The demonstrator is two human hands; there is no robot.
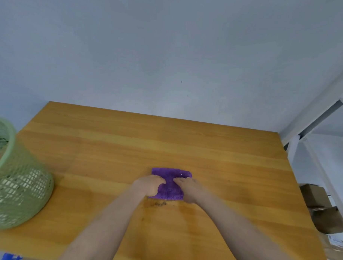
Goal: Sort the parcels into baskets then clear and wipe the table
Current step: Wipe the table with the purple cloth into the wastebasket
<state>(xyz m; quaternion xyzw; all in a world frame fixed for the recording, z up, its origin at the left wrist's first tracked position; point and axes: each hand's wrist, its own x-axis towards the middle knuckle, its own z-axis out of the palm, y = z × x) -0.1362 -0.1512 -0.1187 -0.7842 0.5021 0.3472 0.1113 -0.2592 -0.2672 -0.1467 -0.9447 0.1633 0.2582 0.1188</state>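
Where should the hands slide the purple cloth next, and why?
Probably pull the cloth toward you. The left hand and right hand both rest on it, and dark specks lie on the table just past its near edge, not yet wiped.

Single view, head-worn, wide-angle. It looks forward and down from the near edge of the orange-brown wooden table [108, 147] and faces the pale grey-blue wall [169, 52] at 12 o'clock. Wall takes the upper half of the frame, tabletop the lower.

Forearms enter from 6 o'clock. The left hand [149, 184] and right hand [189, 188] meet on the folded purple terry cloth [171, 173] just below centre, near the lens.

Frame edge cuts the green plastic mesh basket [19, 183] at 9 o'clock. Brown cardboard boxes [319, 209] sit off the table at 4 o'clock.
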